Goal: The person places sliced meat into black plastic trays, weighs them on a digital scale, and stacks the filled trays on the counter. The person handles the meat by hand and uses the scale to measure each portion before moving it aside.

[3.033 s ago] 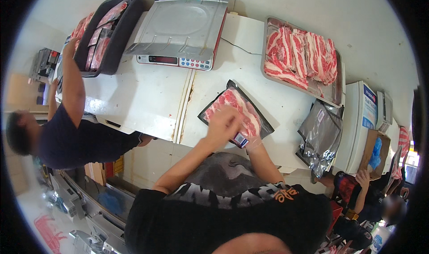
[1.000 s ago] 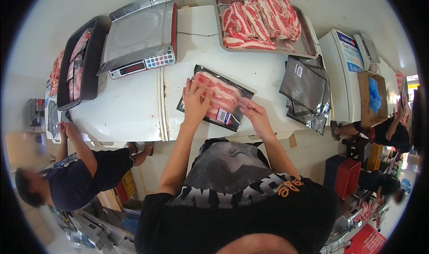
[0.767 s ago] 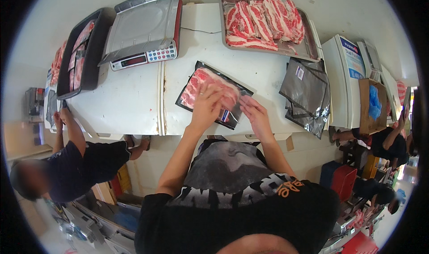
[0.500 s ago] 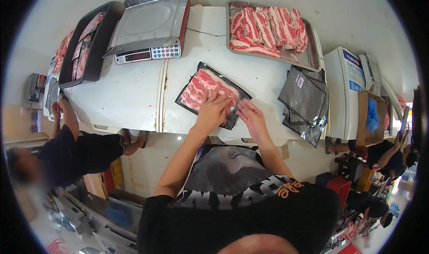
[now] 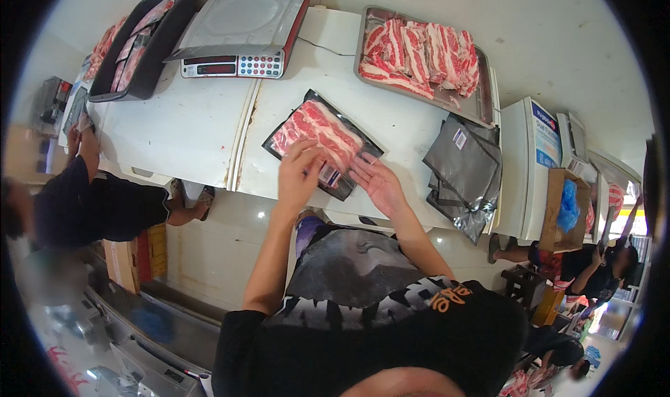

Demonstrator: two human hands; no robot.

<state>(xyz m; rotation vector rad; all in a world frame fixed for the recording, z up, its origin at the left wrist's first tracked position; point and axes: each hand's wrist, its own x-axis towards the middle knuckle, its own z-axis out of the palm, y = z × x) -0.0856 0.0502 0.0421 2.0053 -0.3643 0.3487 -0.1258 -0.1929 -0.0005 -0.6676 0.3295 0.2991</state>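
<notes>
Keep your left hand (image 5: 299, 177) pressed flat, fingers together, on the meat pack (image 5: 322, 142); with your right hand (image 5: 377, 184), fingers spread, smooth its near edge outward.

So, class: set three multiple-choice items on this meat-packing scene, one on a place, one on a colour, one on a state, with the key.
1. Where is the scale?
A. left of the meat tray
B. right of the tray
C. on the floor

2. What colour are the empty bags?
A. red
B. grey
C. yellow

3. What are the hands doing?
A. resting on the meat pack
B. holding a knife
C. hanging off the table

Key: 1 A, the scale stands at the table's far edge to the left of the tray. 2 B, the stack looks silver-grey. 3 A, the left hand and right hand both lie on the pack's near end.
</notes>
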